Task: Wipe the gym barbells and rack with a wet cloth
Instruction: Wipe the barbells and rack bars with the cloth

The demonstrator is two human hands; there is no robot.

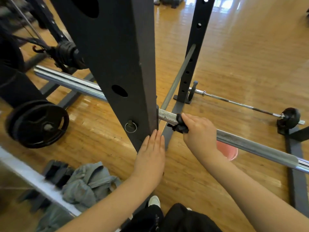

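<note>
A black rack upright [117, 64] rises through the middle of the view. A steel barbell [250, 144] runs across behind it, from upper left to lower right. My right hand [199, 131] grips a dark wet cloth [179, 124] wrapped round the barbell just right of the upright. My left hand [150, 156] lies flat with straight fingers against the lower edge of the upright. A second upright [194, 52] stands farther back.
A black weight plate [38, 123] sits at the left. A loaded smaller barbell [250, 106] lies on the wooden floor at the right. A grey garment [88, 181] is heaped at lower left. The rack's base rails [296, 164] cross the floor on the right.
</note>
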